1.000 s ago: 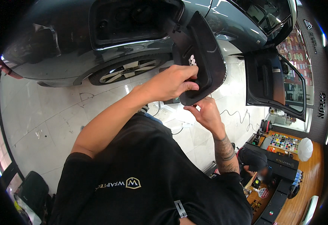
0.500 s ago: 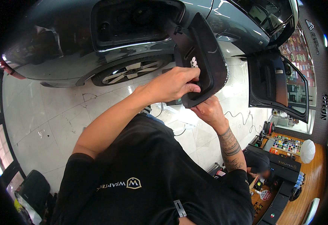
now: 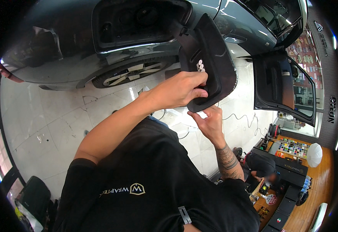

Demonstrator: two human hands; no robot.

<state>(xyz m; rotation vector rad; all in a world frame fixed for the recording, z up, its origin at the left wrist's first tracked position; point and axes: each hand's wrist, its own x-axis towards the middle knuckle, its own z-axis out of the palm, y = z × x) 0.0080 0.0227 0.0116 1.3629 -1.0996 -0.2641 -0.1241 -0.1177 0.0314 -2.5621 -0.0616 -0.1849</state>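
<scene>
An open fuel flap [image 3: 224,58] stands out from the dark grey car body [image 3: 72,34], its black inner side toward me. My left hand [image 3: 186,88] grips the flap's lower part, thumb and fingers closed on its inner rim. Just below the flap's bottom edge is my right hand [image 3: 210,121]. Its fingers are curled and its thumb points left; a small pale patch shows between them, and what they pinch, if anything, cannot be made out. Small white round stickers or marks [image 3: 200,65] show on the flap's inner side, above my left fingers.
The filler recess [image 3: 138,23] lies left of the flap, above a wheel [image 3: 134,73]. An open car door [image 3: 285,85] juts out at the right. A cable [image 3: 240,118] runs over the pale tiled floor [image 3: 49,123]. Another person [image 3: 259,164] crouches by dark cabinets at lower right.
My right hand has come down and slightly left, off the flap's lower edge, with its thumb now showing. My left hand keeps its grip on the flap.
</scene>
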